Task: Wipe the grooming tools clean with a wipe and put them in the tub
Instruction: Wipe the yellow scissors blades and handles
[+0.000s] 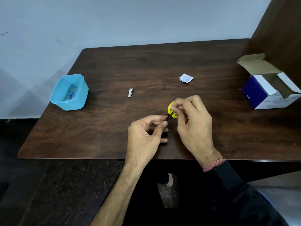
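Left hand point(146, 128) pinches dark blade end of yellow-handled scissors point(171, 110); right hand point(190, 118) fingers curl round handle, above tabletop point(114, 128). No wipe visible in grip. Risks: blade nicks fingertip; scissors slip. Nail clipper point(131, 92) unwiped; tub point(69, 92) far left.

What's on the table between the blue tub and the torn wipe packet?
In the head view, only the nail clipper lies between the blue tub and the torn wipe packet.
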### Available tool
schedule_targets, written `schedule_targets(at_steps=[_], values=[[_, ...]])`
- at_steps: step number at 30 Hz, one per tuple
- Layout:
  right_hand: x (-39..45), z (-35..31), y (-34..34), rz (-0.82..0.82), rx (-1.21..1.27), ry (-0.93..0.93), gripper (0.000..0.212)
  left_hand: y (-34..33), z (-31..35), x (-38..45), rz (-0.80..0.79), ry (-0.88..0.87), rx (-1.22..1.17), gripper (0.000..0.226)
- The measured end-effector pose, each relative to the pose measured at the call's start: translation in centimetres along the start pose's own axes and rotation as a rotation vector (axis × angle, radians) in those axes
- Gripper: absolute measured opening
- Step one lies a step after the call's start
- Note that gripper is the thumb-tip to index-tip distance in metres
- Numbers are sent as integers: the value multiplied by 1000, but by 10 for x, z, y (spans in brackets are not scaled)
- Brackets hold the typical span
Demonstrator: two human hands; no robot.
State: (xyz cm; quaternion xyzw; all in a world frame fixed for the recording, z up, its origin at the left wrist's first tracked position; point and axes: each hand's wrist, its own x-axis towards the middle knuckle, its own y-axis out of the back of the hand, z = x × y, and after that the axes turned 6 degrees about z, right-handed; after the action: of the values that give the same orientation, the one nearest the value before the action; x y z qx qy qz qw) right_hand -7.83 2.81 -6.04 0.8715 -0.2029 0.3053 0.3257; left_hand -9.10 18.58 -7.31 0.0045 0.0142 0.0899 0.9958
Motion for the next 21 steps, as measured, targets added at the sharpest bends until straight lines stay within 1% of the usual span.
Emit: schedule_targets(at_steps=[1, 4, 6, 10, 12, 15, 18, 19, 21], values=[[1, 0, 1, 21, 7, -19, 12, 0, 0, -1, 0, -2, 5, 18], [1, 0, 1, 11, -15, 25, 12, -1, 0, -1, 3, 0, 8, 18], [2, 2, 0, 60, 9, -36, 11, -1, -1, 0, 5, -5, 11, 19], [3, 2, 0, 39, 17, -40, 11, -1, 0, -1, 6, -5, 12, 21], [4, 1, 1, 80, 41, -105, 9, -2, 0, -1, 11, -16, 26, 22], [3, -1, 0, 48, 29, -79, 11, -2, -1, -1, 18, -14, 24, 21], [3, -1, 2, 105, 47, -125, 9, -2, 0, -1, 16, -23, 33, 21], [3, -2, 3, 97, 50, -110, 9, -2, 0, -1, 16, -23, 39, 21], [0, -4, 2, 5, 52, -23, 11, -1, -1, 0, 17, -19, 42, 23]])
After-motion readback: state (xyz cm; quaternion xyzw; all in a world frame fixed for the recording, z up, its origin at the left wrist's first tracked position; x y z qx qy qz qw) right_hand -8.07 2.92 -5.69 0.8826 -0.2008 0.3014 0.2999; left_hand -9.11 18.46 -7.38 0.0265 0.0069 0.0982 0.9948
